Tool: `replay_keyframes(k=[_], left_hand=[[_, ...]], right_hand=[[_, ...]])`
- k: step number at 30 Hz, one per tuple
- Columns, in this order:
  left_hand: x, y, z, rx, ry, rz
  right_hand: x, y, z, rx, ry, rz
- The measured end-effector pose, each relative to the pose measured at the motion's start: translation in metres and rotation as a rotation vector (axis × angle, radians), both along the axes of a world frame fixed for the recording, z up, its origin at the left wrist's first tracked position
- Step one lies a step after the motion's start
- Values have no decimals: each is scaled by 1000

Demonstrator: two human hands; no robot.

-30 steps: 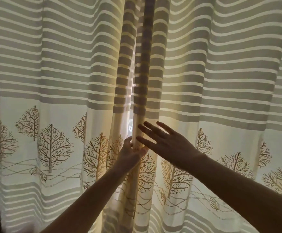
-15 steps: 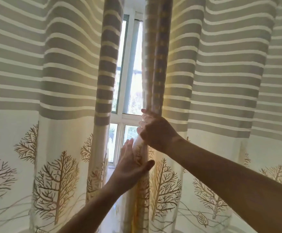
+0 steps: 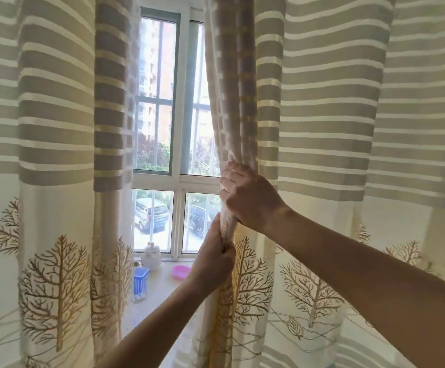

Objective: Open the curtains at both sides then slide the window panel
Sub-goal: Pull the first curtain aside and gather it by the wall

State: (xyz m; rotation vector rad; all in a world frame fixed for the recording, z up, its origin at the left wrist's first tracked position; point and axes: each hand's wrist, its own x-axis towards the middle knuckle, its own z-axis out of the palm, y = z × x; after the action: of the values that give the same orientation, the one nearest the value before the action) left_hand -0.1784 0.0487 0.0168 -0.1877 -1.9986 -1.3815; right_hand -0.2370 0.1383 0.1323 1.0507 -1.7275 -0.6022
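Two cream curtains with grey stripes and tree prints hang before a white-framed window (image 3: 180,102). The left curtain (image 3: 56,155) hangs loose at the left. The right curtain (image 3: 322,115) has its inner edge bunched into a thick fold. My right hand (image 3: 248,197) is closed around that fold from the right. Just below it, my left hand (image 3: 213,258) grips the same fold. Between the curtains a gap shows the window's glass panes and its middle upright.
On the pale sill (image 3: 163,282) behind the gap stand a white teapot (image 3: 151,257), a blue basket (image 3: 140,281) and a pink dish (image 3: 181,272). Outside, parked cars and buildings show through the glass.
The curtains were nearly closed a second ago. Both hands have taken hold of the right curtain's edge and drawn it right, and the gap has widened to show the window and sill.
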Motion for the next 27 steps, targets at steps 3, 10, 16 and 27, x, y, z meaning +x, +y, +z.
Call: replay_keyframes(k=[3,10,16,27], left_hand=[[-6,28,3,-14,5,-18],[-37,96,14,-59,31,-37],[-70,153,14,-87,20,-33],[-124,212,22,-180,-65,-104]], right_hand=[[-12,25,-1,-29,22,-2],[-37,98,8,-81,35,18],[-65,156,11,-90,19,-5],[-111,217,17,-158,-36,-56]])
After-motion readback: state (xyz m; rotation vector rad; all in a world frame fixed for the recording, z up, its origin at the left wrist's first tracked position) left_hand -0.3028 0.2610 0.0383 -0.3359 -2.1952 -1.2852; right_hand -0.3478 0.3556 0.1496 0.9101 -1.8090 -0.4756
